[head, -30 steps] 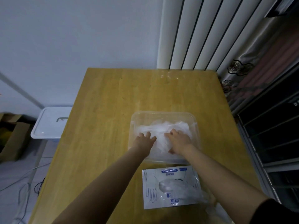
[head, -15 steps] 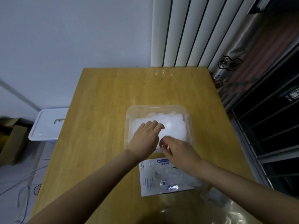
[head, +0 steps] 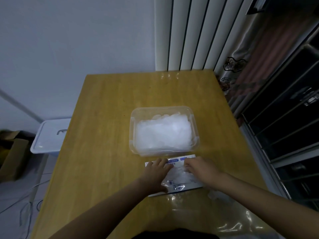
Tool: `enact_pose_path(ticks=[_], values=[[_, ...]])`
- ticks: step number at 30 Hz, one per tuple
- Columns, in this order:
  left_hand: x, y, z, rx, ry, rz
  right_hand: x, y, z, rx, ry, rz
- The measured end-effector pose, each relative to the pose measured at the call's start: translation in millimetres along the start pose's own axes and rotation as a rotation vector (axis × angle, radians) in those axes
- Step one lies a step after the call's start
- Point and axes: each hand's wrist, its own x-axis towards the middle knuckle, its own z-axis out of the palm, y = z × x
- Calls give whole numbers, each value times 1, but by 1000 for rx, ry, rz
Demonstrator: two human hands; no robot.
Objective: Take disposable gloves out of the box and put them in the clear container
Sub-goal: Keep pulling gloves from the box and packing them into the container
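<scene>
The clear container [head: 133, 133] sits mid-table with a heap of thin white disposable gloves [head: 164, 132] filling it. Just in front of it lies the flat white glove box [head: 179, 186] with blue print. My left hand [head: 156, 175] rests flat on the box's left half, fingers spread. My right hand [head: 198, 169] is over the box's opening at the right, fingers curled onto the crinkled clear gloves [head: 179, 172] that show there; whether it grips them is not clear.
The wooden table [head: 107, 135] ends at a wall and radiator behind. Crumpled clear plastic [head: 229, 219] lies at the near right edge. A white lidded bin [head: 50, 135] and a cardboard box [head: 12, 156] stand on the floor at left.
Both hands have pulled back out of the container and come down onto the glove box. The gloves stay heaped in the container.
</scene>
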Motion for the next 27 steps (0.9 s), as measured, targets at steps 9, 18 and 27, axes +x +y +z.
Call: enact_pose_path(ticks=[9, 18, 27], values=[[2, 3, 5, -30, 34, -57, -6, -3, -15, -38, 252, -65], [0, 4, 5, -83, 24, -67, -4, -12, -64, 64, 547, 16], [-7, 7, -57, -513, 214, -37, -2, -19, -103, 177, 583, 52]])
